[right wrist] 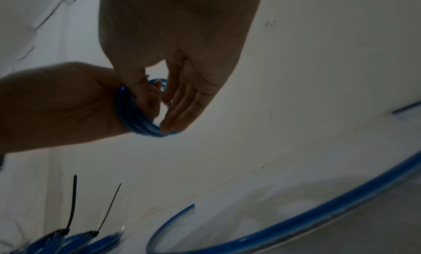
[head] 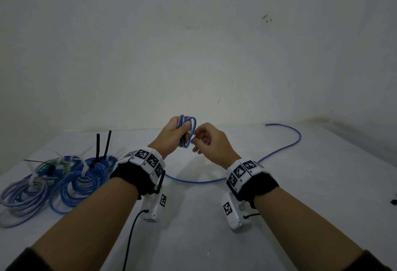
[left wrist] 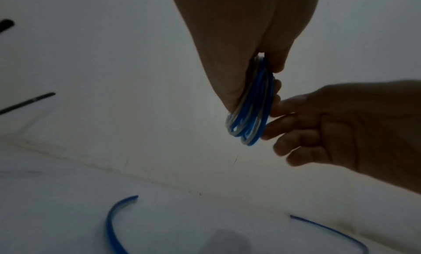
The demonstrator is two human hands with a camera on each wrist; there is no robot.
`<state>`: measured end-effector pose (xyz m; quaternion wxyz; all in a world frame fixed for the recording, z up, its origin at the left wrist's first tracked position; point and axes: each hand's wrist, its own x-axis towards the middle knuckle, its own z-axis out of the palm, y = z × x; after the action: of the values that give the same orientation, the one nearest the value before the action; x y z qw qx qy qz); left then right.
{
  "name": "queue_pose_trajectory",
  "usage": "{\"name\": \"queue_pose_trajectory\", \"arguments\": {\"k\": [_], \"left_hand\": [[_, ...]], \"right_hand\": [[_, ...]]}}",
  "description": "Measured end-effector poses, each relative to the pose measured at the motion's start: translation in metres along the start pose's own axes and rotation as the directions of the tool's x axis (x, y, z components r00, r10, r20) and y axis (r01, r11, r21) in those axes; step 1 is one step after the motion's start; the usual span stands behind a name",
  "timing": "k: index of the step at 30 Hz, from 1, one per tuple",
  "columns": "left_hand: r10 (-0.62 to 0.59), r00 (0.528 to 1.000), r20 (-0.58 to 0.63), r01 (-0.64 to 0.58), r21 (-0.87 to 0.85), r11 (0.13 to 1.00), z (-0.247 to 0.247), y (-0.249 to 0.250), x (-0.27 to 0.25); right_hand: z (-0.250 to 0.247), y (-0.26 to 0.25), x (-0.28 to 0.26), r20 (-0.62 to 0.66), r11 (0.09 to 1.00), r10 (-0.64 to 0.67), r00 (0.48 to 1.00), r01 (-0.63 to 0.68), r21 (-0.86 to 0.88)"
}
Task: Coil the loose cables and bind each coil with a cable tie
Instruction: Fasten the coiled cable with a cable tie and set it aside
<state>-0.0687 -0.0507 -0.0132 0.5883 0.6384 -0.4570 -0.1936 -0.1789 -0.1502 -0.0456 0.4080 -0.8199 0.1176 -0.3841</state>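
Observation:
My left hand [head: 171, 135] is raised above the table and grips a small coil of blue cable [head: 187, 131], its fingers wrapped through the loops. From the left wrist the coil [left wrist: 252, 110] hangs edge-on below the palm. My right hand [head: 196, 141] is close beside it, and thumb and fingertips pinch the coil's right side [right wrist: 136, 121]. The uncoiled rest of the cable [head: 279, 154] lies in a long curve on the table to the right and ends near the wall [head: 267, 124]. The stretch between coil and table is hidden behind my left wrist.
Several bound blue and grey coils [head: 81, 176] lie at the table's left side. The black tails of two cable ties [head: 103, 146] stick up from them. The white table [head: 214, 238] meets a pale wall close behind. Small dark items [head: 394, 201] sit at the right edge.

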Motion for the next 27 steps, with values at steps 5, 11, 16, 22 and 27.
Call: {"name": "queue_pose_trajectory", "arguments": {"k": [5,11,16,22,27], "left_hand": [[-0.114,0.986,0.125,0.123,-0.069,0.99,-0.002,0.008,0.002],[-0.146,0.98,0.132,0.154,-0.049,0.987,0.004,0.016,0.002],[-0.066,0.992,0.109,0.067,-0.001,0.998,0.009,0.012,-0.001],[0.031,0.996,-0.081,-0.034,-0.029,0.999,0.017,0.008,0.002],[-0.078,0.996,0.052,0.086,-0.162,0.983,0.032,0.019,0.005]], "right_hand": [[-0.015,-0.006,0.009,0.033,0.983,-0.163,0.986,0.166,-0.084],[-0.012,-0.012,0.012,0.075,0.987,-0.158,0.985,0.156,0.022],[-0.018,-0.01,0.01,0.003,0.992,-0.096,0.995,0.096,0.082],[-0.024,-0.009,0.005,-0.088,0.991,-0.061,0.994,0.071,0.116],[-0.041,-0.007,-0.003,-0.087,0.993,-0.098,0.991,0.103,0.054]]}}
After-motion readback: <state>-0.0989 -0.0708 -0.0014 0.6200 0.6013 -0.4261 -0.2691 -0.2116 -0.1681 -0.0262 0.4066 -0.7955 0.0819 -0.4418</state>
